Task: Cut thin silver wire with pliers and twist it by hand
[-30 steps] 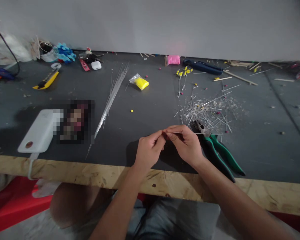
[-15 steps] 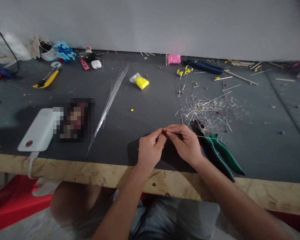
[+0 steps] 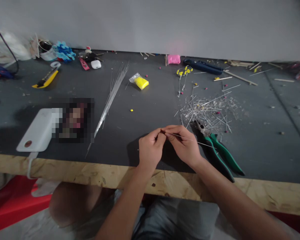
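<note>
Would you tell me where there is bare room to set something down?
Bare: between the wire bundle and left hand, and right of the pliers, toward the front edge. Crowded: around the wire scraps and along the wall.

Left hand [image 3: 151,148] and right hand [image 3: 186,145] were bare, as were both forearms [image 3: 130,203]. Grey, softly creased garment [image 3: 177,216] covered the lap at 6 o'clock. Knee [image 3: 70,203], toward 7 o'clock, was bare, rounded.
</note>
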The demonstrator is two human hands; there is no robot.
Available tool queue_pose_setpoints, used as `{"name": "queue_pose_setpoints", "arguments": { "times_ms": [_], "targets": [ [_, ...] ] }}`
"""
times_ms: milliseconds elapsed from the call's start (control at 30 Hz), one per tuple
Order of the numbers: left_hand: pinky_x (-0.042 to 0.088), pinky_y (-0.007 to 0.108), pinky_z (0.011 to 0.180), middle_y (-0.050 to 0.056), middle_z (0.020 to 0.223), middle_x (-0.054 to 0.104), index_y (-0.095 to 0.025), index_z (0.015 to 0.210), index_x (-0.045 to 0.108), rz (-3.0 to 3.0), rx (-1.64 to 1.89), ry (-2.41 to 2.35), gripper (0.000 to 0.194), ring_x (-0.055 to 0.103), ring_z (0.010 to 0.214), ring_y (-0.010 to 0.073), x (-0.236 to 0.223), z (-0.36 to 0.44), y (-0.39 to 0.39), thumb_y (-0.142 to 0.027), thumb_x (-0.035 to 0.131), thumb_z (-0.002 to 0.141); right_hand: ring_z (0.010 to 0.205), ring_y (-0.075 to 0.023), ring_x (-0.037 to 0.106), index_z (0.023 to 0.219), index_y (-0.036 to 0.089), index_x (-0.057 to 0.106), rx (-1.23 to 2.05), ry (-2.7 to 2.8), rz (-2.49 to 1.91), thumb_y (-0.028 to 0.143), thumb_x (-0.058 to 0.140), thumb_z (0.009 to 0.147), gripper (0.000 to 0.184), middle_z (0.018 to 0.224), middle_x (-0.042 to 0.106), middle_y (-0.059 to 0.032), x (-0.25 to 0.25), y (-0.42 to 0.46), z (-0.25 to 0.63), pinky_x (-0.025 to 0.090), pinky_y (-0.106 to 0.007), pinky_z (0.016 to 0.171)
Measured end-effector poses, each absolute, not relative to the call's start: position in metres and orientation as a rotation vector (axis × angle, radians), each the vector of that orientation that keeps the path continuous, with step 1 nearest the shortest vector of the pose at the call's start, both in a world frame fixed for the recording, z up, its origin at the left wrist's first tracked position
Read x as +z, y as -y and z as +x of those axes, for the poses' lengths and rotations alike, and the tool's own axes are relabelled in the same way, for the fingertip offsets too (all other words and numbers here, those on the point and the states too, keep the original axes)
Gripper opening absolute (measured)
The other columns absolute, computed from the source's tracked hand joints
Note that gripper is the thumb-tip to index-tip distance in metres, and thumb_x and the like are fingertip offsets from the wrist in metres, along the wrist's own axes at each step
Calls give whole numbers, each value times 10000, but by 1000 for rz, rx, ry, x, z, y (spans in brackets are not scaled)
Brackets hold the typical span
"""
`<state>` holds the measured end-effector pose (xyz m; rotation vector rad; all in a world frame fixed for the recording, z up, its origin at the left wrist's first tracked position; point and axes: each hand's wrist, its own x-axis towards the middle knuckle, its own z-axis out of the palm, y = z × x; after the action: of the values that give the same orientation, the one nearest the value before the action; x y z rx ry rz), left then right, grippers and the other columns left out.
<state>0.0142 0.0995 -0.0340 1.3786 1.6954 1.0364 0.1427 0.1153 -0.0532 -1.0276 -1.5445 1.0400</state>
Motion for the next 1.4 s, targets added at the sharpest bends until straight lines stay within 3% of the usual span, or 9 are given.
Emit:
{"name": "queue_pose_setpoints", "arguments": {
  "times_ms": [100, 267, 433, 733, 1200, 1400],
  "targets": [
    [338, 208, 489, -68, 452, 447, -191, 658, 638, 1337, 1050, -1661, 234, 416, 450, 77, -36, 13, -100, -224, 505, 847, 923, -163, 694, 900, 264, 643, 1065, 1517, -1026, 183, 608, 877, 92, 983, 731, -17, -53, -116, 142, 572, -336, 807],
    [416, 191, 512, -42, 535, 589, -186, 850, 698, 1260, 1085, -1540, 199, 532, 491, 81, -43, 9, -97, -269, 519, 868, 835, -149, 696, 859, 247, 629, 1258, 1296, -1013, 249, 651, 858, 22, 919, 729, -10, -50, -118, 141, 578, -304, 744],
    [466, 190, 534, 6, 652, 667, -164, 920, 690, 1216, 1136, -1432, 223, 590, 567, 94, -44, 9, -94, -303, 519, 884, 693, -127, 682, 846, 243, 614, 1462, 1042, -982, 346, 709, 809, 145, 853, 729, 9, -50, -123, 143, 587, -298, 687],
    [474, 172, 533, -1, 665, 678, -176, 932, 700, 1132, 1211, -1370, 193, 574, 565, 78, -42, 9, -94, -314, 575, 878, 710, -142, 672, 825, 249, 610, 1542, 985, -970, 398, 751, 760, 215, 856, 721, 4, -50, -126, 145, 578, -314, 689],
    [516, 202, 592, 39, 845, 742, -183, 975, 688, 1200, 1217, -1541, 195, 655, 643, 105, -45, 11, -95, -281, 551, 875, 788, -142, 663, 859, 255, 615, 1261, 1357, -965, 291, 646, 872, 49, 857, 683, 0, -47, -118, 142, 561, -285, 706],
    [441, 199, 543, -4, 642, 661, -169, 877, 683, 1306, 1115, -1647, 183, 571, 548, 95, -43, 11, -95, -295, 551, 860, 812, -142, 656, 883, 252, 630, 1187, 1442, -973, 213, 628, 880, 39, 886, 685, -10, -51, -117, 143, 551, -285, 727]
  ]
}}
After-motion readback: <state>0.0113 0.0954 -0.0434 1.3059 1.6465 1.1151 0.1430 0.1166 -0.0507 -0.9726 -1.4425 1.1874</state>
